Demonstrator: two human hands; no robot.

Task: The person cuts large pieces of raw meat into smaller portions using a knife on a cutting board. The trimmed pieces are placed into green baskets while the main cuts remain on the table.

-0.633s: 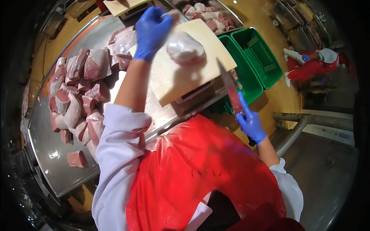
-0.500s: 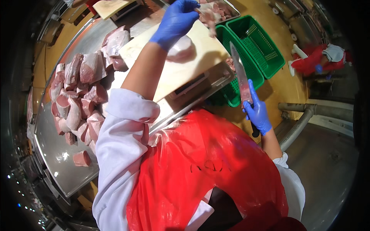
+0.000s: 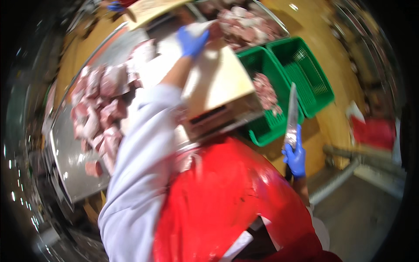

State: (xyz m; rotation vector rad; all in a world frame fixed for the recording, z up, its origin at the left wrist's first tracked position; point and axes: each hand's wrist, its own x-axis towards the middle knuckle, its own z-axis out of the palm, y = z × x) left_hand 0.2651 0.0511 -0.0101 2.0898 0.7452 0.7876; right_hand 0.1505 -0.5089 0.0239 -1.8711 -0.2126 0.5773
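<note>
- Left hand [image 3: 192, 43]: its blurred fingers are at a meat piece [image 3: 214, 31] by the far edge of the smooth cream cutting board [image 3: 229, 81]; whether they grip it, I cannot tell.
- That piece lies just beyond them and to their right, long axis roughly crosswise, pale on the left, dark red at the right end; this hand is nearer.
- Right hand [image 3: 295, 158]: fingers wrapped around a knife [image 3: 292, 115], its steel blade pointing away over perforated green baskets [image 3: 257, 62].
- Moist, blocky meat chunks [image 3: 112, 82] heap on the shiny metal bench [image 3: 78, 177].
</note>
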